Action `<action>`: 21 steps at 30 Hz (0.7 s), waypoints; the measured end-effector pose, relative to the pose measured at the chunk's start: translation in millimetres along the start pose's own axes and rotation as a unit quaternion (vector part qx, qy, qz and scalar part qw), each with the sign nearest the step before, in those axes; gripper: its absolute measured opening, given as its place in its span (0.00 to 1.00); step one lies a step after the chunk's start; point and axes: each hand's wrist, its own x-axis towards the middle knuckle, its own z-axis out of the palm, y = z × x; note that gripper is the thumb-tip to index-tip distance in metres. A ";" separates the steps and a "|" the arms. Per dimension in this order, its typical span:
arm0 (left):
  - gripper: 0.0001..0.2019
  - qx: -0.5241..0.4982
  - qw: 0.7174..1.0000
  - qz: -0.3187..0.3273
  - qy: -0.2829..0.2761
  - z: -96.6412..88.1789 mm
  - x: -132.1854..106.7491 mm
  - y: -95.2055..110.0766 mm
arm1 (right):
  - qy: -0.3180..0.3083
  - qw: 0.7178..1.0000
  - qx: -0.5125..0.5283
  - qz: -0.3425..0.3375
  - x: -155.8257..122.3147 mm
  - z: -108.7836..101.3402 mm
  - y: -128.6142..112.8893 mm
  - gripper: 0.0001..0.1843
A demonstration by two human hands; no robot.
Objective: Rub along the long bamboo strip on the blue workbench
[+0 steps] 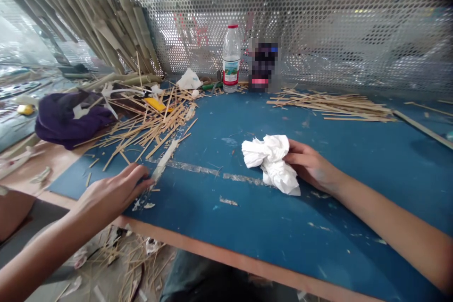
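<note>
In the head view, my right hand (pixel 311 165) grips a crumpled white tissue (pixel 274 158) just over the blue tabletop (pixel 219 226). Fingers slightly bent and holding nothing, my left hand (pixel 120 186) rests open at the table's left part. Its fingertips reach the lower end of a pale strip of tape (pixel 164 160) stuck to the surface. Between my hands runs a worn line of clear tape (pixel 194 167). Small white scraps (pixel 148 205) lie below my left fingers.
Thin bamboo sticks (pixel 155 132) lie scattered at the left, beside a purple cloth (pixel 67 118). More bamboo sticks (pixel 329 104) lie at the back right. A plastic bottle (pixel 231 61) stands before the perforated metal screen (pixel 198 4). Bamboo poles (pixel 102 23) lean at the left.
</note>
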 end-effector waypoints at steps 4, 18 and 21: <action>0.24 0.074 0.997 -0.015 -0.008 -2.3 23.3 10.5 | -0.002 1.000 -0.007 -0.007 -0.9 0.5 -0.7 0.27; 0.26 -0.110 0.994 -0.011 0.010 -0.9 -1.2 -17.8 | -0.008 1.000 0.013 0.005 -2.0 -3.6 1.8 0.24; 0.25 -0.101 0.995 0.002 0.017 1.1 2.5 -14.3 | -0.002 1.000 0.020 0.006 -1.0 -4.0 3.3 0.23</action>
